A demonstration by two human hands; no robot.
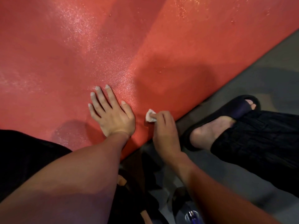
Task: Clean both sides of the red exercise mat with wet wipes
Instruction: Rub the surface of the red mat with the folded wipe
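Left hand (111, 113) flat, fingers spread, pinning red mat (145, 46) near its edge; right hand (163, 126) pinches folded wipe (150, 115) there. Mat looks soft, floppy, wet-slick: lift by edge

Mat (113, 46): covers left and far floor (267, 75). On mat, near its right edge: left hand (111, 113), flat; wipe (149, 116) just right, in right hand (163, 126). Right, on floor: sandalled foot (215, 126).

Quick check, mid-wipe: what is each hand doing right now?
Left hand: open, fingers straight, flat on the red foam exercise mat.
Right hand: pinching a small crumpled white wet wipe.
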